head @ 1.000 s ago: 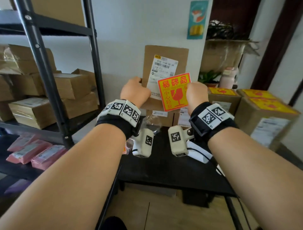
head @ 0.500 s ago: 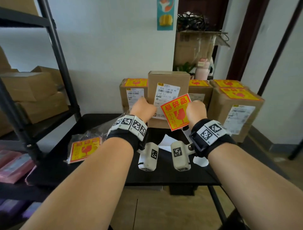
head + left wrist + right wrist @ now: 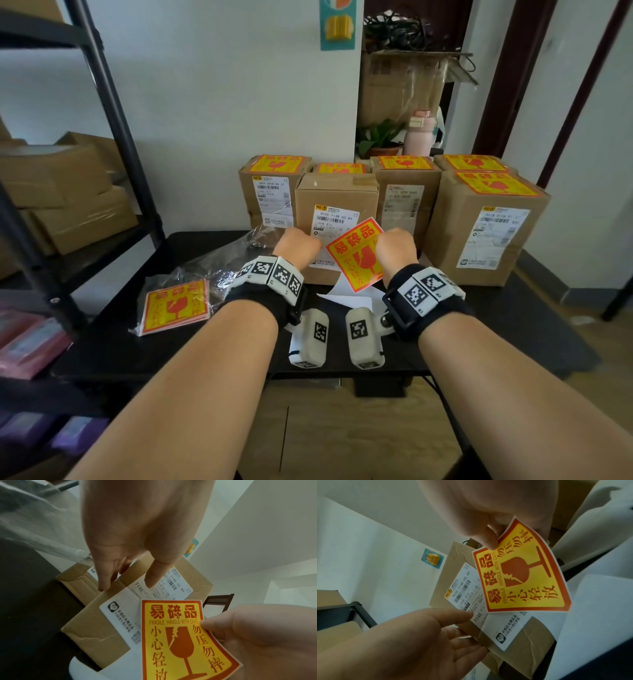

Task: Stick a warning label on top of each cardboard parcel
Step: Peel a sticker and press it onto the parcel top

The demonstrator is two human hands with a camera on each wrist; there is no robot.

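Observation:
An unlabelled cardboard parcel (image 3: 337, 197) stands on the black table (image 3: 171, 349), its white shipping label facing me. My right hand (image 3: 394, 245) pinches a yellow-and-red fragile label (image 3: 356, 255) by one edge, held loose in front of the parcel. The left wrist view shows the label (image 3: 180, 642) free of the box (image 3: 96, 635). My left hand (image 3: 299, 245) has straight, relaxed fingers (image 3: 102, 585) touching the parcel's front near its left edge. In the right wrist view the label (image 3: 522, 574) hangs from my fingertips (image 3: 488, 540). Several parcels behind, such as one (image 3: 274, 192), carry labels on top.
A clear bag with a stack of labels (image 3: 176, 305) lies on the table at the left. White backing sheets (image 3: 349, 298) lie under my wrists. A black shelf rack (image 3: 113, 120) with boxes stands at the left. A big labelled box (image 3: 486, 233) stands at the right.
The parcel was held up near the shelf rack and now stands on the table in front of the labelled parcels. My left hand's fingers have straightened. The label stays pinched in my right hand.

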